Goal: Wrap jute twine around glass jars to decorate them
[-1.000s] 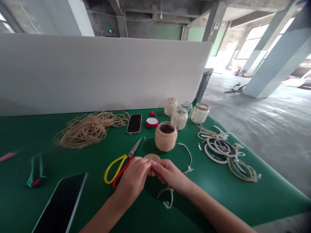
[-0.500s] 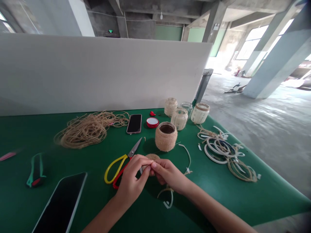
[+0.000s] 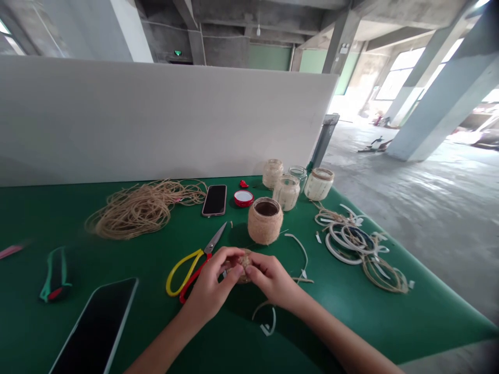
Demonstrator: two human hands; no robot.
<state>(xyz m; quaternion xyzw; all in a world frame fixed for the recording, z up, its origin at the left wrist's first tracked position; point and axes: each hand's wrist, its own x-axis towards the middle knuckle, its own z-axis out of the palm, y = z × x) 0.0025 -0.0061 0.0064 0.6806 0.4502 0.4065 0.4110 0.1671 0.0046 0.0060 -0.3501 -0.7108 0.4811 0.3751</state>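
My left hand [image 3: 216, 278] and my right hand [image 3: 275, 280] meet over the near middle of the table. Between their pinched fingertips is a small round piece of coiled jute twine [image 3: 245, 259], partly covered by the fingers. A twine end sticks out to the right, past my right hand. Just beyond stands a jar wrapped in jute twine [image 3: 265, 227], open at the top. Scissors with one yellow and one red handle [image 3: 215, 240] lie beside my left hand, blades pointing away from me.
A heap of twine [image 3: 136, 210], a phone [image 3: 214, 200] and a red lid [image 3: 244, 198] lie at the back. Several glass jars [image 3: 287, 193] stand behind the wrapped one. Coiled white strips and twine [image 3: 345, 241] lie right; a green cutter [image 3: 55, 275] and tablet [image 3: 95, 327] left.
My fingertips have shifted on the coiled piece, so more of its textured middle shows between them. The twine end now points out straight to the right. The view has moved slightly.
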